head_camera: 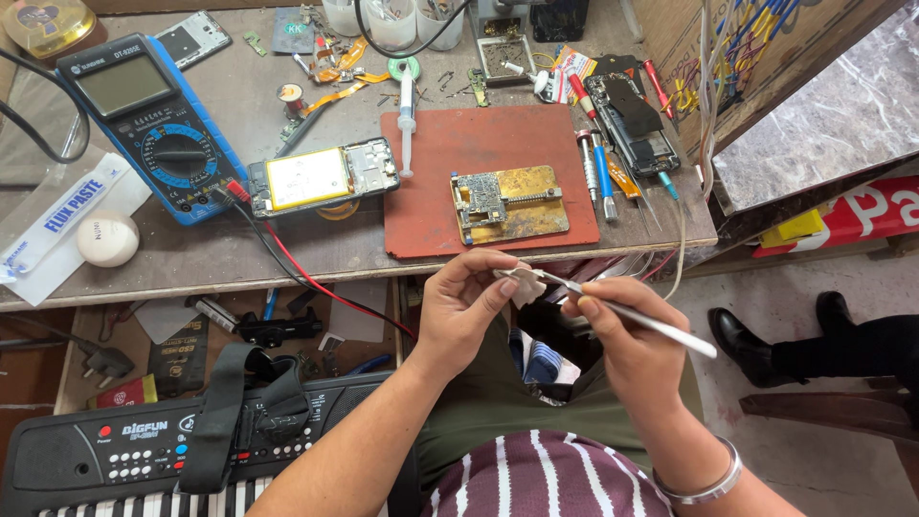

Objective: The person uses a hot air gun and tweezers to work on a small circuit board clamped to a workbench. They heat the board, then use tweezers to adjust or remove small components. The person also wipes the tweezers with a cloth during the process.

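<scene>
My left hand [464,306] pinches a small white wad of cloth or tissue [522,285] just below the bench's front edge. My right hand [622,335] holds metal tweezers [637,316], their tips touching the white wad. On the red-brown mat [431,206] above my hands sits a brass board holder [522,206] with a small circuit board [476,196] clamped in it. An opened phone with a yellow battery [321,177] lies left of the mat.
A blue multimeter [144,120] with red and black leads lies at the left, beside a white round tub [107,237]. A syringe [406,120], screwdrivers [598,172] and another phone frame [632,120] lie on the bench. A keyboard [144,450] is lower left. Another person's black shoes [747,345] are right.
</scene>
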`<state>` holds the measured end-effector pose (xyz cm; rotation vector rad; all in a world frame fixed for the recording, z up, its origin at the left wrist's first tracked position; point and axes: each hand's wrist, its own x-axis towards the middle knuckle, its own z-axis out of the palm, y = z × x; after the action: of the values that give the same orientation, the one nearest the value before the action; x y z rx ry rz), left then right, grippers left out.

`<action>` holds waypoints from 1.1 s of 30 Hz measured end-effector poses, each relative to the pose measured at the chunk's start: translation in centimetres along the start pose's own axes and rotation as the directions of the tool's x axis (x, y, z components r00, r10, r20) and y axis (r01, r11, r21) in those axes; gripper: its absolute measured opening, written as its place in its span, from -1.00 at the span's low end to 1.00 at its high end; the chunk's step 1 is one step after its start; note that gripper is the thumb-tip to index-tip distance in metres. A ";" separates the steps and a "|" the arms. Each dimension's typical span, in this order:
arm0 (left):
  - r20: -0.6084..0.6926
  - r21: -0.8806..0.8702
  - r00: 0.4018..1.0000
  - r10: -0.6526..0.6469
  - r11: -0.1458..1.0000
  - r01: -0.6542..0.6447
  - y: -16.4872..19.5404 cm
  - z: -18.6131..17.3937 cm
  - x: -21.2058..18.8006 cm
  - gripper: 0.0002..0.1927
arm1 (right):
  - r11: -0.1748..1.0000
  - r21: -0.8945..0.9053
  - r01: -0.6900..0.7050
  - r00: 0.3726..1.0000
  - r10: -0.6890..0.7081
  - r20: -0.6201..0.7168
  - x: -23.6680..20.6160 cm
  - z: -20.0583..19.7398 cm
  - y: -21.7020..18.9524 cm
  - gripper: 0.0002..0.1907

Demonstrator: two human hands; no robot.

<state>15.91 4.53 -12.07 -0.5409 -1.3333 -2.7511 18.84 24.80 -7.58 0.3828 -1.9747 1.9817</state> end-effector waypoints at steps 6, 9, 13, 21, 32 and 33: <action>-0.016 0.344 0.974 0.224 0.916 -0.205 0.8 0.3 -0.3 -0.70 | 0.838 -0.362 0.409 0.913 -0.382 0.147 0.8 -0.9 -2.2 -0.82; 0.021 0.432 0.939 0.344 0.844 -0.319 1.9 0.8 -0.3 -0.72 | 0.865 -0.348 0.363 0.932 -0.338 0.131 0.8 -1.2 -2.1 -0.81; 0.182 0.663 0.885 0.430 0.611 -0.433 3.5 1.7 -0.2 -0.71 | 0.886 -0.288 0.364 0.924 -0.306 0.228 0.6 -1.7 -1.5 -0.77; 0.202 0.586 0.949 0.243 0.746 -0.316 3.4 1.9 0.0 -0.84 | 0.956 -0.137 0.260 0.944 -0.223 0.242 -0.2 -1.8 -0.1 -0.74; 0.077 -0.032 0.945 -0.319 0.946 0.322 -0.1 -0.2 -0.2 -0.79 | 0.869 -0.151 0.472 0.855 -0.409 0.319 -0.1 -1.3 0.8 -0.77; 0.078 -0.041 0.947 -0.312 0.948 0.315 -0.3 -0.2 -0.1 -0.80 | 0.882 -0.151 0.446 0.869 -0.386 0.311 -0.1 -1.3 1.0 -0.77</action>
<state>15.90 4.51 -12.46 -0.4688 -1.4831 -3.0539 18.58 26.08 -8.54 0.9833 -2.0217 1.4843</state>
